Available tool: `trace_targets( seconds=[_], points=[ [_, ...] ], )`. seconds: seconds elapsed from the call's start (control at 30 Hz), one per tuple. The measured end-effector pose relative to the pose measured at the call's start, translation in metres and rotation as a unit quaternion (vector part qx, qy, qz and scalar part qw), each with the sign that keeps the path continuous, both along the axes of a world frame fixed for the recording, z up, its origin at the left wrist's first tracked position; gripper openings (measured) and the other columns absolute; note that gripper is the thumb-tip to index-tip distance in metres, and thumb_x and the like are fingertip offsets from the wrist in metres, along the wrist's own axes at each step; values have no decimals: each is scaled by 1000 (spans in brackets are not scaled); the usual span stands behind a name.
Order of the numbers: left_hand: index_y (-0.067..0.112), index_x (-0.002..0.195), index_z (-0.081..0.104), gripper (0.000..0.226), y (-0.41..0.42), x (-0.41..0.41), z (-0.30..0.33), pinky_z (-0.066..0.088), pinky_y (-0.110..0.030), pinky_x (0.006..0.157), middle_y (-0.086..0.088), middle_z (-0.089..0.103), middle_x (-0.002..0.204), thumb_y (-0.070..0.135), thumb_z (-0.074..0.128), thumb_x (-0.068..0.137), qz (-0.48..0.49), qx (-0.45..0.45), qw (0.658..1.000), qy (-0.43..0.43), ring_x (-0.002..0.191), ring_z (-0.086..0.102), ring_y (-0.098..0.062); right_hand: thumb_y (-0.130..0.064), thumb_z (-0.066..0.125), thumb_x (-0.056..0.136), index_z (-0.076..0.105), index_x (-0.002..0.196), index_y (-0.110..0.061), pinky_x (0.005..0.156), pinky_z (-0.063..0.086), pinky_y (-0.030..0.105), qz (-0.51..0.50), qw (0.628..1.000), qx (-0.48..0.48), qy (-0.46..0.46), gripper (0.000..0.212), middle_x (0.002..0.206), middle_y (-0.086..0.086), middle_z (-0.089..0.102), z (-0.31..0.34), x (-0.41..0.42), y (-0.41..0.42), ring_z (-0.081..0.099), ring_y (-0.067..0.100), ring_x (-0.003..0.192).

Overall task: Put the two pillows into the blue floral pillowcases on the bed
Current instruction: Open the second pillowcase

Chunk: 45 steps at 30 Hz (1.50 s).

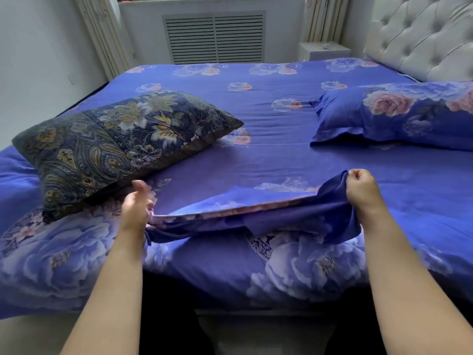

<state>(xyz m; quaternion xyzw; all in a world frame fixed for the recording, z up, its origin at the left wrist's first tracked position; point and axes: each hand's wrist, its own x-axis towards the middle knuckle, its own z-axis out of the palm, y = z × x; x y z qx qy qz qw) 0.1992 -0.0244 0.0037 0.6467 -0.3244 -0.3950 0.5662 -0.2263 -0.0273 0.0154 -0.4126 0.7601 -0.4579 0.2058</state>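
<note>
The right hand (362, 187) pinches one corner of the empty pillowcase (256, 201). The left hand (137, 204) is blurry; it seems to hold the other corner, fingers partly loose. The pillowcase lies flat on the bed (268, 98), its open edge stretched long from hand to hand. The dark flowered pillow (115, 139) sits just beyond the left hand, so that hand is nearer. Its long side points toward the far right. It looks puffy and soft. Another pillow (399, 115), already covered, lies by the headboard (422, 37).
</note>
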Motion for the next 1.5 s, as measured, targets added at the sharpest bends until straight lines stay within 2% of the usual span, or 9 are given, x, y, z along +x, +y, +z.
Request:
trace_targets(
  seconds=[0.2,0.33,0.4,0.5,0.6,0.73,1.03,1.33,1.5],
  points=[
    [30,85,58,32,7,-10,-1,43,-25,70,3,59,87,45,79,66,-333,229,760,-509,88,58,-18,-56,67,76,57,78,-9,73,45,36,305,938,150,62,49,75,1,55,27,12,18,51,19,71],
    [20,88,68,13,1,-14,-2,40,-35,81,-16,58,98,30,67,80,-150,123,780,-595,99,53,-37,-34,75,72,63,73,-21,78,48,29,380,845,299,229,19,85,-5,58,32,6,27,59,20,87],
    [12,96,67,15,0,-16,6,36,-40,88,-21,58,104,17,63,83,-15,8,834,-552,99,50,-40,-4,57,83,59,70,-18,63,41,23,323,893,210,231,20,71,-5,56,40,8,30,54,19,76],
    [16,86,59,3,2,-25,39,48,-36,71,-10,62,92,15,58,89,8,-143,963,-227,77,58,-27,8,42,88,62,81,-14,53,46,23,207,976,-44,-53,30,64,-2,63,51,12,32,57,10,59],
    [21,80,49,19,3,-40,70,41,-23,50,-1,50,71,14,46,98,-58,-176,982,29,55,47,-8,3,40,89,59,84,-9,52,46,20,163,941,-159,-249,23,61,-1,63,71,24,29,55,11,54],
    [19,77,49,24,4,-43,107,39,-22,51,0,53,66,8,41,96,-34,-195,975,102,52,46,-7,-17,45,73,61,85,-6,58,41,22,149,966,-196,-73,23,73,7,56,101,32,35,45,5,63],
    [20,62,67,35,24,4,177,47,-12,59,13,63,55,10,51,92,-186,-140,956,-178,57,58,-1,-18,59,79,59,78,-2,47,36,15,186,969,-130,101,16,68,9,54,150,12,51,42,9,58],
    [6,130,48,51,-52,-19,81,31,-47,105,-25,40,136,29,59,85,115,-181,838,-503,125,39,-43,-16,49,79,40,138,-12,98,36,41,29,981,-96,167,60,139,17,46,68,55,-31,43,33,127],
    [22,149,13,91,-43,-43,-5,11,-60,111,-12,-3,157,55,61,80,-88,125,832,-533,142,3,-42,-41,64,85,17,149,-11,111,24,46,144,953,100,248,84,157,13,9,-6,91,-32,18,32,142]
  ],
)
